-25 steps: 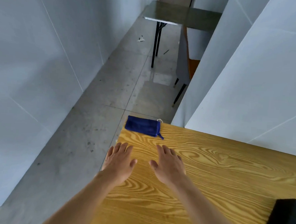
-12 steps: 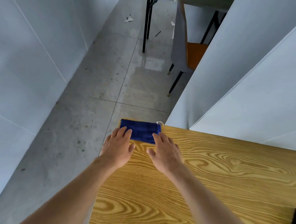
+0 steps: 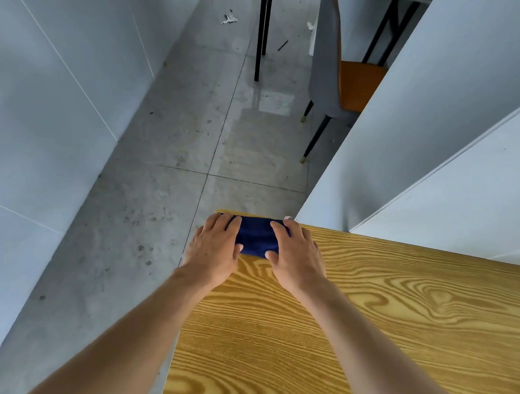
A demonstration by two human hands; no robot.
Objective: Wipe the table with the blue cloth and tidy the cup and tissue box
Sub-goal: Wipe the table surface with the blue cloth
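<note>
Blue cloth (image 3: 256, 235) at table (image 3: 366, 325) far corner; left hand (image 3: 214, 249), right hand (image 3: 295, 253) flat on it, fingers spread, no grip closed.

A folded blue cloth (image 3: 257, 236) lies at the far left corner of the wooden table (image 3: 365, 340). The left hand (image 3: 214, 249) rests flat on the cloth's left end, the right hand (image 3: 296, 254) flat on its right end, fingers spread. Beyond the table is grey tiled floor (image 3: 170, 148), with a grey and orange chair (image 3: 336, 79) farther off and white panels (image 3: 438, 147) to the table's right.
</note>
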